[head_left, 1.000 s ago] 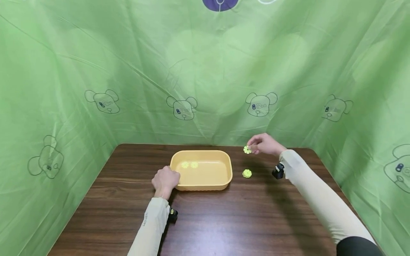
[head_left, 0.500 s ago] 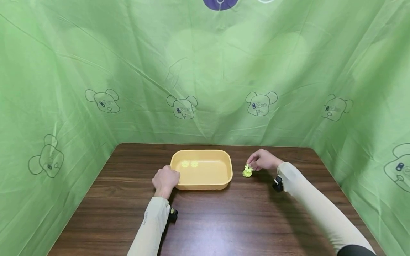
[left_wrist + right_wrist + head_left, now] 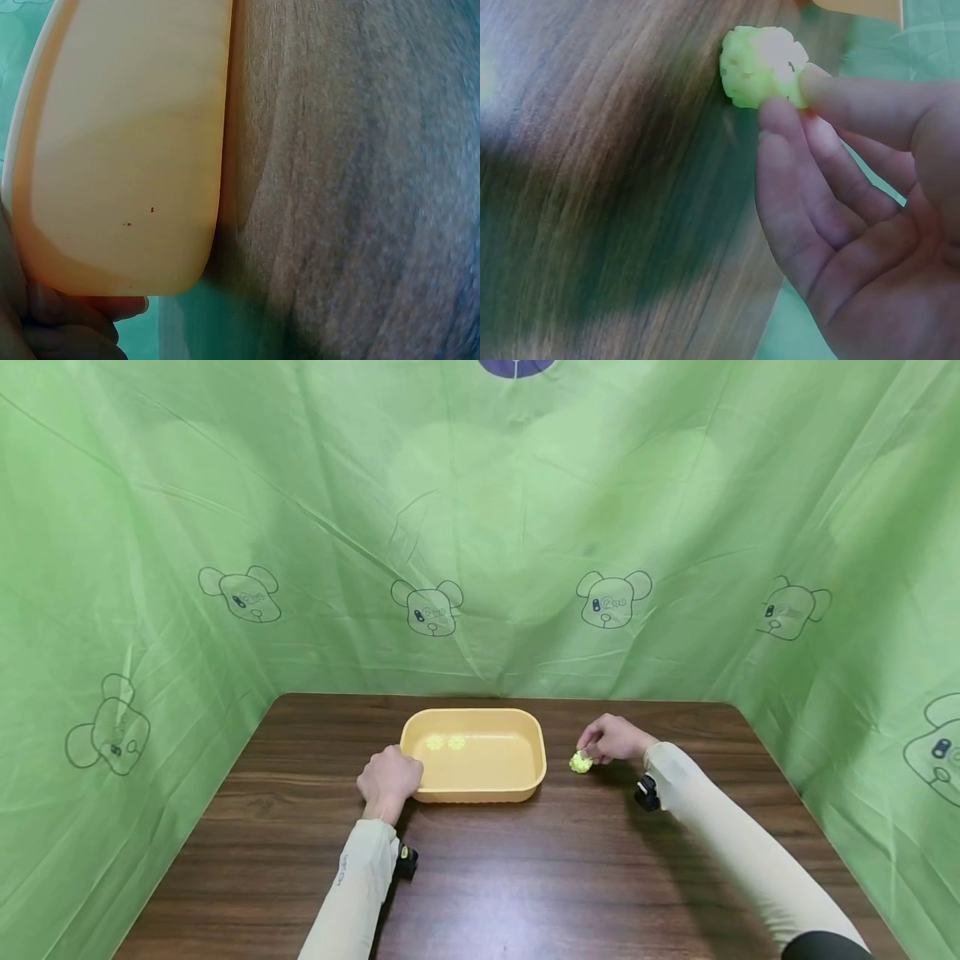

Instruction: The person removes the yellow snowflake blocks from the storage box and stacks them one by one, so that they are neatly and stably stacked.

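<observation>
My left hand (image 3: 389, 781) grips the left end of a yellow plastic tray (image 3: 480, 797); its fingers (image 3: 71, 322) curl under the end in the left wrist view. Two flower-shaped yellow-green pieces (image 3: 435, 742) show at the tray's back left. To the right of the tray, my right hand (image 3: 617, 739) pinches a flower-shaped yellow-green piece (image 3: 761, 67) between thumb and fingertips. It sits at a small pile of such pieces (image 3: 580, 763) on the table. How many lie beneath it, and whether they are joined, I cannot tell.
The dark wooden table (image 3: 495, 877) reaches back to a green curtain (image 3: 487, 652) with printed bear heads, which also stands on both sides. A black wrist camera (image 3: 647, 793) hangs under the right sleeve, another (image 3: 406, 862) beside the left.
My right hand has come down and toward me, bringing the pinched flower-shaped piece from behind the pile onto it. The left hand and the tray have stayed in place.
</observation>
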Tool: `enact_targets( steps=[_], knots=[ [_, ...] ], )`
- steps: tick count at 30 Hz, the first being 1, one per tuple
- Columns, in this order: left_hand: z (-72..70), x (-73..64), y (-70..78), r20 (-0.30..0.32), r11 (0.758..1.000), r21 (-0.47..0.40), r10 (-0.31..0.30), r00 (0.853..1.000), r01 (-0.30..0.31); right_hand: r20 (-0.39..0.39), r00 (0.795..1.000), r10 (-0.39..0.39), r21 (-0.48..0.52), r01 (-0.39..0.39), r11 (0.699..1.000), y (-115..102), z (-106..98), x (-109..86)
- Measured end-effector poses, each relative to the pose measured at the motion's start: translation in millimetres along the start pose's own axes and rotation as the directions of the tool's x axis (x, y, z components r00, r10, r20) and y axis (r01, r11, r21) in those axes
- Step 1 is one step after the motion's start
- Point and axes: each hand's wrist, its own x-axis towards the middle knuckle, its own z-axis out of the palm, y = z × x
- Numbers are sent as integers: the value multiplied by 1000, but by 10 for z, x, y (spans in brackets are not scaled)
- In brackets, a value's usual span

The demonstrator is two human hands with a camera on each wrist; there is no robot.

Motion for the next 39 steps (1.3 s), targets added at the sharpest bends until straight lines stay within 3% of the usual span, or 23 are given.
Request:
enact_targets(
  steps=[8,39],
  knots=[
    [-12,-4,5,3,1000,-1,1,1000,-1,-34,999,-15,-73,13,997,29,16,3],
    [-23,13,-4,8,1000,-23,5,1000,-5,-28,1000,14,-77,-16,997,38,51,24]
  ],
)
